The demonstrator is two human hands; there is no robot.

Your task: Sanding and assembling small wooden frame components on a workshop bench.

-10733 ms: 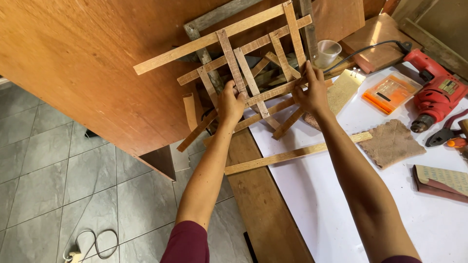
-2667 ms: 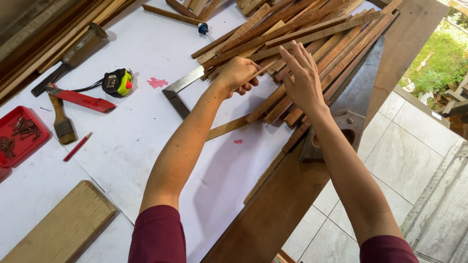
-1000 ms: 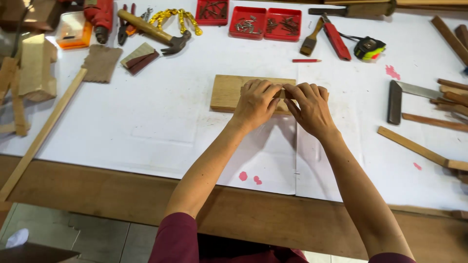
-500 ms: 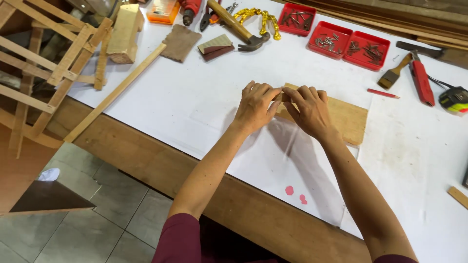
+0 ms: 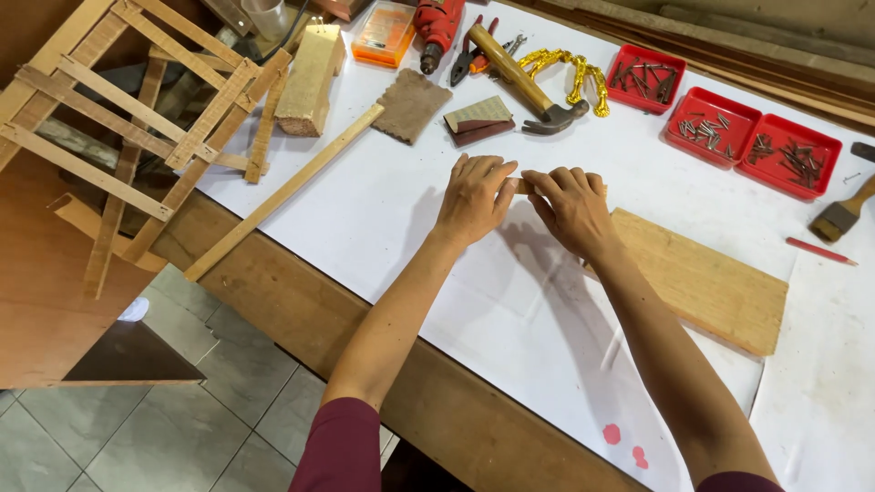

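Fingers (image 5: 497, 178) of the left hand (image 5: 474, 200) and right hand (image 5: 572, 208) clamp together on a small wooden piece (image 5: 523, 185), held just above the white tabletop (image 5: 383, 210), beside a flat wooden board (image 5: 702, 278). A hammer (image 5: 524, 82) lies beyond.

Hammer (image 5: 524, 82) behind board (image 5: 702, 278) (trays (image 5: 715, 123) rightward)
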